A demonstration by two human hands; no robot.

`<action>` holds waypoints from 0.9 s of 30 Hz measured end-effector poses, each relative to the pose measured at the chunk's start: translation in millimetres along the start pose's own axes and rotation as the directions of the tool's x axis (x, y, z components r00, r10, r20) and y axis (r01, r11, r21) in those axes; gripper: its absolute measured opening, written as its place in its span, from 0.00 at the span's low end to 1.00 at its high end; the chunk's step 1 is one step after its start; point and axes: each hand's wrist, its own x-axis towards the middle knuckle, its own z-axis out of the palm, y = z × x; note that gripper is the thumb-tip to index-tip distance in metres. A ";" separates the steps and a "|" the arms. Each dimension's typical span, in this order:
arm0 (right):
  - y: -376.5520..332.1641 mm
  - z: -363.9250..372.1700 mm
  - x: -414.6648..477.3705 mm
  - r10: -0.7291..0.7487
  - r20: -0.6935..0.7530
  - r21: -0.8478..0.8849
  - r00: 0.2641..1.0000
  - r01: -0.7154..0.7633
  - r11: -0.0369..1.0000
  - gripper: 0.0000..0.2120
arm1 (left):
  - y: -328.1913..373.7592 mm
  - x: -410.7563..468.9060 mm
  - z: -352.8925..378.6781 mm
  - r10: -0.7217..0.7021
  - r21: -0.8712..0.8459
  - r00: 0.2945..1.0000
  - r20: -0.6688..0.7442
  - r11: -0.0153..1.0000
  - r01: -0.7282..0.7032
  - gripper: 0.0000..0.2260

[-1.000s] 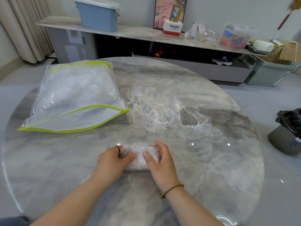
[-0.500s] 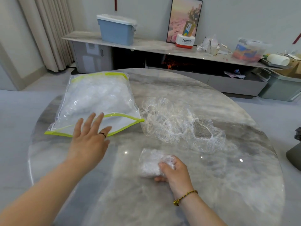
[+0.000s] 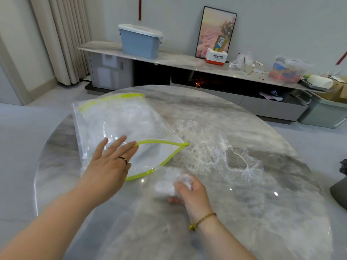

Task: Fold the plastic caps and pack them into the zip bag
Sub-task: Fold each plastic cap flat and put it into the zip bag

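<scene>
A clear zip bag (image 3: 120, 126) with a yellow-green zip lies on the left of the round marble table (image 3: 244, 212), its mouth gaping toward me and crumpled white caps inside. My left hand (image 3: 110, 162) lies on the bag's upper lip with straight, spread fingers. My right hand (image 3: 189, 190) grips a folded white plastic cap (image 3: 167, 184) just in front of the bag's mouth. Loose unfolded clear plastic caps (image 3: 216, 152) with elastic rims lie spread to the right of the bag.
Behind the table runs a low marble sideboard (image 3: 180, 61) with a blue bin (image 3: 139, 42), a framed picture (image 3: 216, 30), a small white and red box and clutter. A dark object (image 3: 339, 188) stands off the table's right edge. Curtains hang at the left.
My left hand let go of the folded cap and moved to the bag's mouth, which is now lifted open. My right hand carried the folded cap toward the opening.
</scene>
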 end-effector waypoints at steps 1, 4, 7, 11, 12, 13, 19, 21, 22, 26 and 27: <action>-3.3 11.0 6.9 -0.026 0.027 -0.021 0.999 0.027 0.999 0.13 | 2.3 -0.5 -2.4 0.025 -0.035 1.000 0.011 0.999 -0.025 0.21; -12.2 43.8 31.6 -0.052 0.101 -0.195 0.994 0.071 0.978 0.09 | 1.4 -1.0 -6.0 0.037 -0.126 0.999 -0.003 0.991 -0.037 0.21; -15.5 70.5 68.4 -0.030 0.041 -0.331 0.999 0.042 0.943 0.06 | -0.2 -2.1 -3.7 0.024 -0.177 0.999 0.023 0.984 -0.020 0.24; -22.6 89.2 103.4 0.012 -0.088 -0.323 0.996 -0.040 0.946 0.11 | -4.0 -0.8 -2.2 0.009 -0.242 0.999 0.052 0.970 0.004 0.20; -24.6 91.8 108.1 0.010 -0.105 -0.296 0.994 -0.041 0.954 0.09 | -4.9 -1.1 -1.5 0.011 -0.245 0.999 0.045 0.969 0.000 0.20; -27.8 94.0 112.7 0.004 -0.123 -0.293 0.992 -0.041 0.955 0.08 | -6.1 -0.5 -1.3 0.013 -0.233 0.998 0.056 0.972 0.000 0.20; -30.3 89.8 139.1 0.296 -0.203 -0.027 0.933 -0.307 0.951 0.24 | -16.6 -5.4 16.2 0.062 -0.095 0.993 0.105 0.994 -0.052 0.18; -27.1 84.5 137.9 0.340 -0.088 0.263 0.936 -0.307 0.915 0.07 | -16.7 -5.9 23.7 0.083 -0.048 0.991 0.108 0.996 -0.079 0.19; -25.8 81.3 135.4 0.319 -0.049 0.386 0.947 -0.276 0.880 0.05 | -16.4 -6.2 28.5 0.101 -0.019 0.990 0.100 0.995 -0.100 0.19; -23.5 56.7 121.8 0.208 0.033 0.689 0.978 -0.173 0.704 0.14 | -7.6 -4.2 35.8 0.109 0.013 0.985 0.130 0.994 -0.112 0.22; -23.3 50.1 116.9 0.190 0.018 0.720 0.982 -0.145 0.679 0.14 | -4.4 -2.6 34.4 0.110 0.015 0.985 0.133 0.993 -0.113 0.22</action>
